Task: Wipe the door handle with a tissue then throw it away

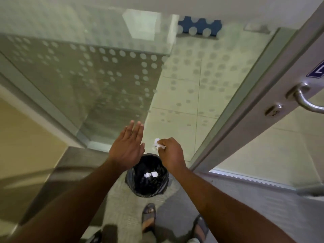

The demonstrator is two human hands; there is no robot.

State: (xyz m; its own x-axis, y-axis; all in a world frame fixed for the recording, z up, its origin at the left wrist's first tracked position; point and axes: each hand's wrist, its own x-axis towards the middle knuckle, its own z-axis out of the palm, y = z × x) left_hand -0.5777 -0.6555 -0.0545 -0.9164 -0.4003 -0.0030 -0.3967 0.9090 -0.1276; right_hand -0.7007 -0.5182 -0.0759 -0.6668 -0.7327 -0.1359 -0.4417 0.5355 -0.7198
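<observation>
My right hand (pixel 171 154) is closed around a crumpled white tissue (pixel 158 145), which pokes out past the knuckles, just above the far rim of the bin. The bin (pixel 138 187) stands on the floor below both hands, lined with a black bag, with two white scraps (pixel 150 174) lying inside. My left hand (pixel 127 149) hovers flat over the bin's left edge, fingers straight and holding nothing. The silver door handle (pixel 306 100) sits on the metal door frame at the right edge of the view, far from both hands.
A frosted glass panel (pixel 98 76) with a dot pattern rises behind the bin on the left. The open glass door with its metal frame (pixel 245 111) slants along the right. My sandalled feet (pixel 149 214) stand just behind the bin on the tiled floor.
</observation>
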